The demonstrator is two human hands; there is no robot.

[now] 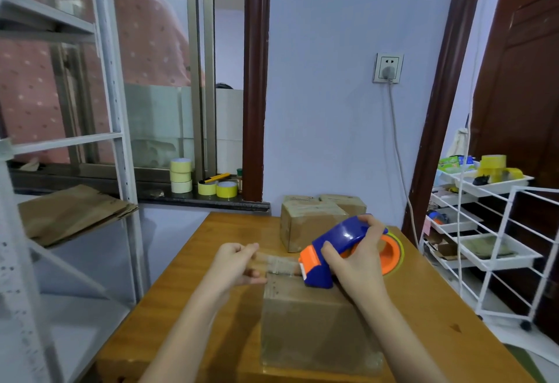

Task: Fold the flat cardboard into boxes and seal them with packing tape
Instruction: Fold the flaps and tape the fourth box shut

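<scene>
Head view. Box [314, 322]: folded cardboard on the bench [193, 307], near edge; likely light, stiff at corners, panels yielding. Dispenser [335, 254]: rigid plastic, rests on the box top; right hand [360, 258] wraps its body. Tape [276, 263]: thin, sticky, creases easily; left hand [234, 263] pinches its free end taut. Two sealed boxes [311, 222] behind.
</scene>
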